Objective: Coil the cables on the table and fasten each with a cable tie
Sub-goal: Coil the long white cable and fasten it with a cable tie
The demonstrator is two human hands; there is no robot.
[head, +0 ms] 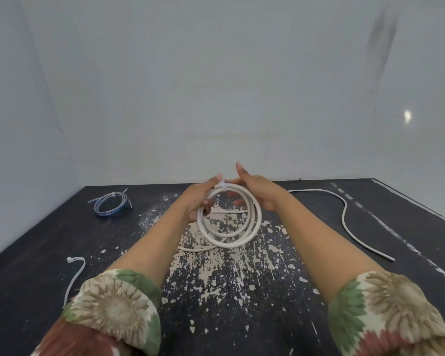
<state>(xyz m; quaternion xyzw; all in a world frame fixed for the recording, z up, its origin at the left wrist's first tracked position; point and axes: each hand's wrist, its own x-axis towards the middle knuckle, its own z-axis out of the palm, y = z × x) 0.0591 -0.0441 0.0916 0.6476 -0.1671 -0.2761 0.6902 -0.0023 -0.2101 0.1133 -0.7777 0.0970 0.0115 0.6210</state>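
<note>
I hold a coiled white cable (229,241) upright above the middle of the black table (36,242). My left hand (199,199) grips the coil's left side. A white cable tie (222,186) wraps the top of the coil, and my right hand (254,190) pinches it there, with one finger pointing up. A blue cable coil (109,205), bound by a tie, lies at the far left. A loose white cable (344,214) snakes across the right side of the table. A spare white cable tie (75,276) lies at the near left.
The tabletop has worn, flaking pale patches in its middle (224,273). Grey walls close in behind and on the left. The table's right edge (421,209) runs diagonally past the loose cable.
</note>
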